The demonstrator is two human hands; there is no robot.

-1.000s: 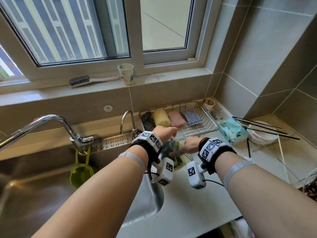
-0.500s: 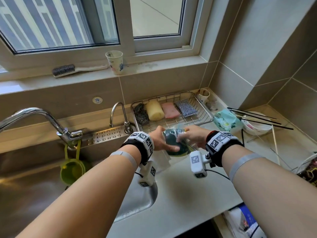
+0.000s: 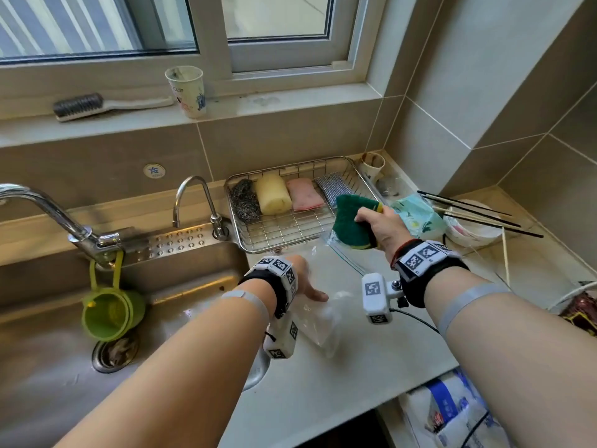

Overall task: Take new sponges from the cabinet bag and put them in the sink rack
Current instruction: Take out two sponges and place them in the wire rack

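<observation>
My right hand (image 3: 382,229) grips a green sponge with a yellow edge (image 3: 350,221), held in the air just over the front right corner of the wire sink rack (image 3: 284,236). In the rack's back row lie a steel scourer (image 3: 244,200), a yellow sponge (image 3: 273,198), a pink sponge (image 3: 305,198) and a grey scrub pad (image 3: 332,192). My left hand (image 3: 305,281) holds a clear plastic wrapper (image 3: 323,321) down on the counter, near the sink's right edge.
The steel sink (image 3: 97,318) with two taps and a hanging green cup (image 3: 109,313) lies to the left. A teal packet (image 3: 416,218), a bowl with chopsticks (image 3: 471,224) and a paper cup (image 3: 373,164) crowd the counter right of the rack. A bag (image 3: 452,412) sits below the counter.
Both hands were together on the wrapped sponge. Now my right hand has lifted the green sponge out toward the rack, while my left hand has dropped to the counter with the empty wrapper.
</observation>
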